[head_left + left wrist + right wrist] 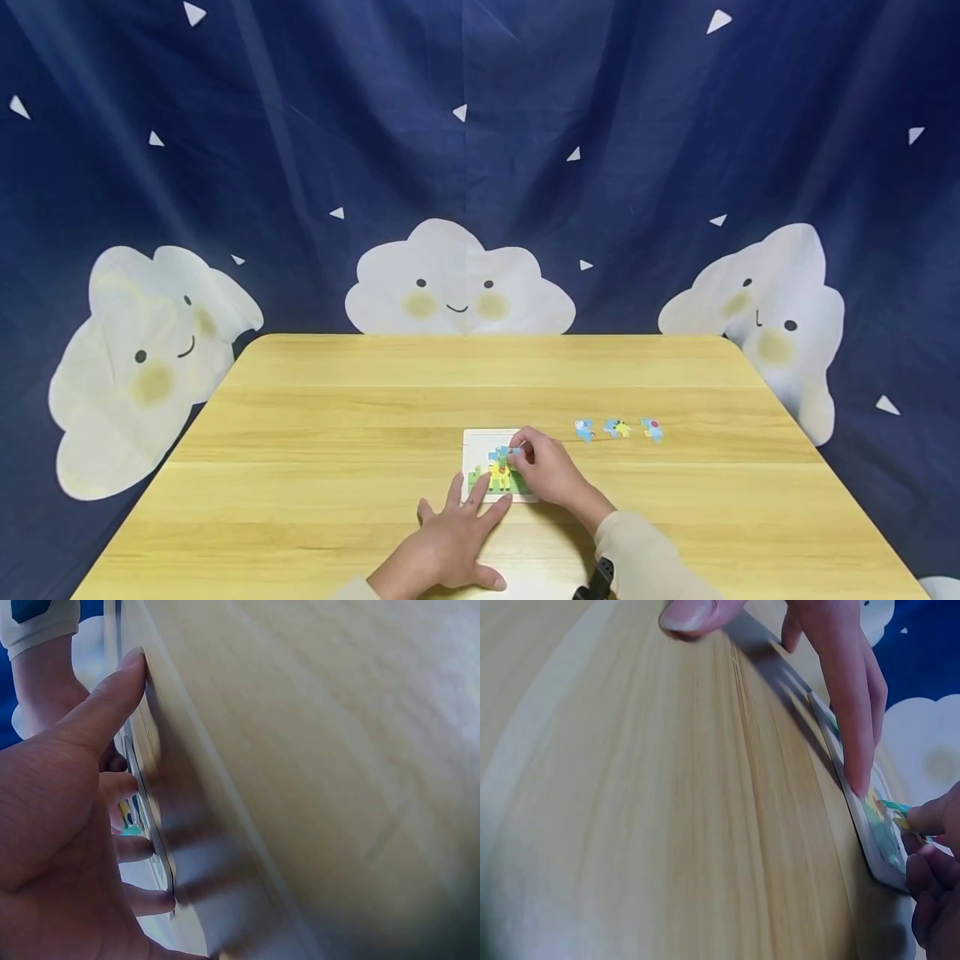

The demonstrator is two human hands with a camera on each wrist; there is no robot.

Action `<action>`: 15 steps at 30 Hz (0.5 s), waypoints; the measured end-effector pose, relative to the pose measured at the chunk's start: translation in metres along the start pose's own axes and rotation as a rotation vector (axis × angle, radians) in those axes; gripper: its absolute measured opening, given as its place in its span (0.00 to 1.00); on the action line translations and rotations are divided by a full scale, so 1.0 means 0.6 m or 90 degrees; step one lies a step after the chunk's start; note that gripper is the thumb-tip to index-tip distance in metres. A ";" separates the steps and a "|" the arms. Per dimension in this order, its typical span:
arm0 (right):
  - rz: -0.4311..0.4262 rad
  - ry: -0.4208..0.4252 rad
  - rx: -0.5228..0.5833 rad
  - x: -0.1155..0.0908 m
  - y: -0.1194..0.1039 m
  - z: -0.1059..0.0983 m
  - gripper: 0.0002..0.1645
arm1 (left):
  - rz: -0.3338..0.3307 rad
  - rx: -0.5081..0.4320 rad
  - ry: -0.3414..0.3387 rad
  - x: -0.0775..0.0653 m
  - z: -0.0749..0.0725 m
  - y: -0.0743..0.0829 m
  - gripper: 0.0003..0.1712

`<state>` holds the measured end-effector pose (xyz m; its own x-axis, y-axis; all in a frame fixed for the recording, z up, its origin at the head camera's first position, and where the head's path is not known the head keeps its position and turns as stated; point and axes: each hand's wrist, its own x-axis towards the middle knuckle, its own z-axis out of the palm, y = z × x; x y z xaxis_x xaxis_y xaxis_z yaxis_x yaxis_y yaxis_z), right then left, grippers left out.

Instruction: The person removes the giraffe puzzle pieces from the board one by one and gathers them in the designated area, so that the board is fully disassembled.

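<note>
A white puzzle board [474, 444] lies on the table in front of me, its lower part filled with joined green, yellow and blue pieces [498, 477]. My left hand [453, 537] is spread wide, with fingertips resting on the board's near left edge. In the left wrist view its straight fingers reach to the board's rim. Over the upper right of the assembled picture, my right hand [553, 471] pinches a puzzle piece [895, 805] between thumb and fingers. That piece looks tilted against the board in the right wrist view, and the fingers partly hide it.
Three loose puzzle pieces lie in a row right of the board: a blue one [583, 429], a blue and yellow one [618, 428], and a blue one with a red spot [652, 429]. A dark blue curtain [465, 167] hangs behind the wooden table [337, 442].
</note>
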<state>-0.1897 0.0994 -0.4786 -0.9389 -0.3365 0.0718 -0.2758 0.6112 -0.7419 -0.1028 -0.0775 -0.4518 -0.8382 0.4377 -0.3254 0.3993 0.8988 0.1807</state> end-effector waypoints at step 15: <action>0.044 0.033 -0.012 -0.029 0.035 -0.043 0.04 | 0.006 -0.010 0.009 0.001 0.001 -0.001 0.56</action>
<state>-0.1843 0.1367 -0.4783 -0.9653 -0.2554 0.0553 -0.2129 0.6457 -0.7333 -0.1032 -0.0781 -0.4526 -0.8397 0.4451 -0.3112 0.4006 0.8945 0.1983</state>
